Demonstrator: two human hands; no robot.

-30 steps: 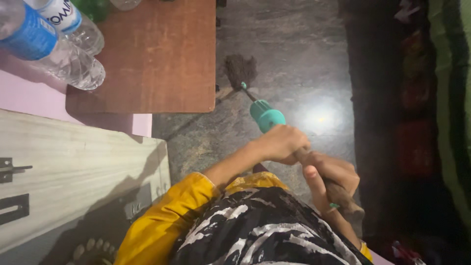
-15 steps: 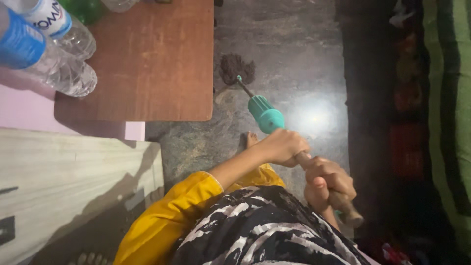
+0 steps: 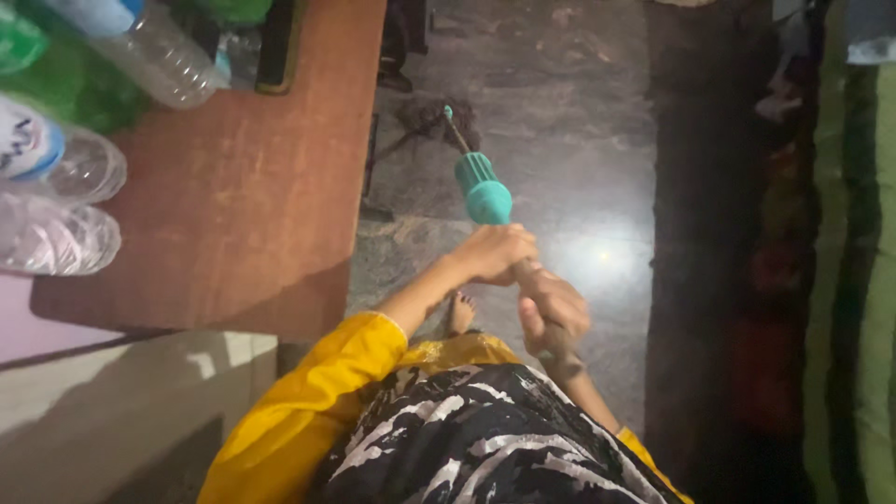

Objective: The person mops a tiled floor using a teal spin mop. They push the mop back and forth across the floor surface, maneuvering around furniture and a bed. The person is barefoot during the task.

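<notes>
Head view: looking down at a person in a yellow sleeve gripping a mop handle.
Left hand: fingers closed around the handle just below its teal collar.
Right hand: fingers wrapped on the handle's near end — touching the left hand.
Mop head: dark strands on the grey floor, beside the desk.
Desk: brown top — clear plastic bottles on its left.
Bare foot: on the floor under the arms.
</notes>
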